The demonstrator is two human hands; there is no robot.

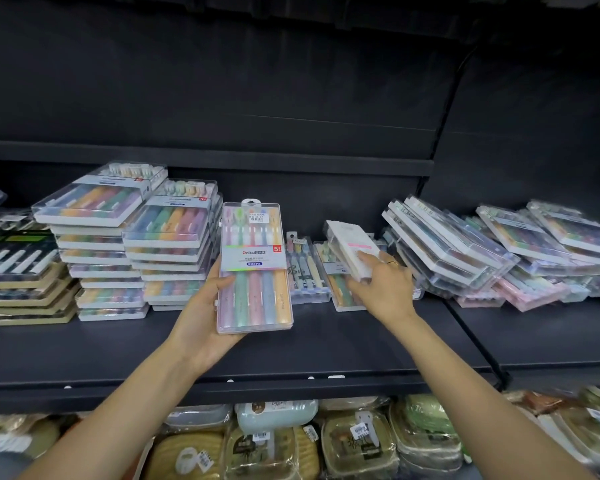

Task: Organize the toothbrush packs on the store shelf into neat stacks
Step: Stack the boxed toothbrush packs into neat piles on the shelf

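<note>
Both hands are busy at the dark shelf (326, 348). From the head view, the left hand (201, 306) grips a clear toothbrush pack (253, 268) by its lower left edge, thumb curled over the front, holding it upright and face-on above the shelf board. The right hand (381, 282) reaches further in and pinches a second pack (352, 251), white back showing, tilted up off the flat packs (307, 271) lying beneath it. Two neat stacks (136, 244) stand just left of the held pack; a slumped, leaning heap (465, 251) sprawls to the right.
</note>
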